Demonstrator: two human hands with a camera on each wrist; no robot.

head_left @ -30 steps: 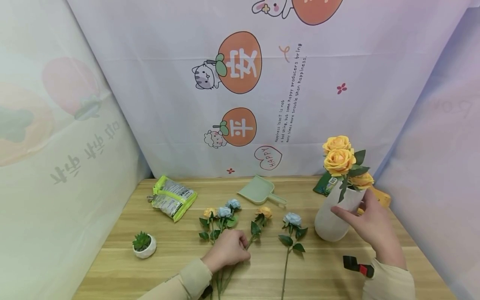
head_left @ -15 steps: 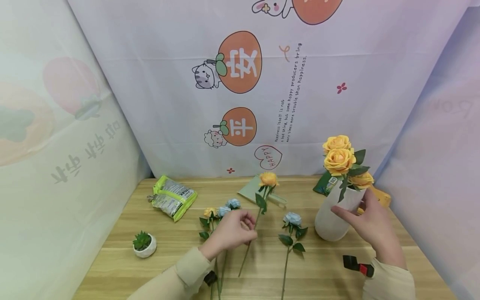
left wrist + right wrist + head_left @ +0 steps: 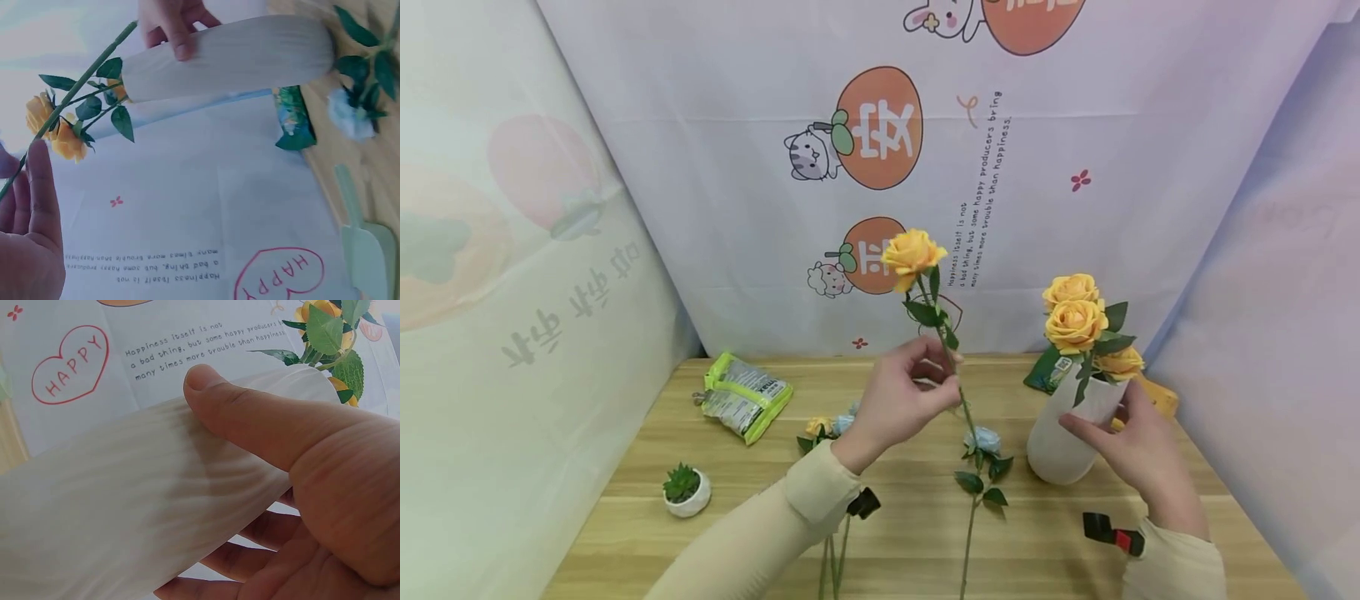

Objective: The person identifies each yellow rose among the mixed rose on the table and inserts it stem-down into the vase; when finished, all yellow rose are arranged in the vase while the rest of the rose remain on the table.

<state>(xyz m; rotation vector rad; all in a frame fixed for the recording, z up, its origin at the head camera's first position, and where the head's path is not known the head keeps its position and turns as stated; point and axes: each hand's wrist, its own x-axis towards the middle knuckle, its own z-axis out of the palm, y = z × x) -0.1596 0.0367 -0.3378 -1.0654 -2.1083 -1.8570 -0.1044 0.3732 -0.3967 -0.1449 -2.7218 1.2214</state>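
My left hand (image 3: 910, 392) pinches the green stem of a yellow rose (image 3: 913, 254) and holds it upright above the table. In the left wrist view that stem (image 3: 87, 75) runs slantwise past the fingers. On the right, my right hand (image 3: 1138, 446) grips a white vase (image 3: 1063, 442), thumb on the near side and fingers round the other. The vase leans slightly, with several yellow roses (image 3: 1077, 325) in its mouth. Ribbed vase wall (image 3: 125, 487) fills much of the right wrist view. A blue rose (image 3: 985, 440) lies on the table between my hands.
Beneath my left forearm lie another yellow rose (image 3: 820, 427) and blue roses (image 3: 844, 422), partly hidden. A small potted succulent (image 3: 687, 490) and a green-grey packet (image 3: 747, 396) stand at the left. A pale green dustpan (image 3: 369, 256) and a green packet (image 3: 1045, 371) lie toward the back.
My left hand has lifted one yellow rose off the table and carried it up and to the right. My right hand and the vase have stayed almost still.
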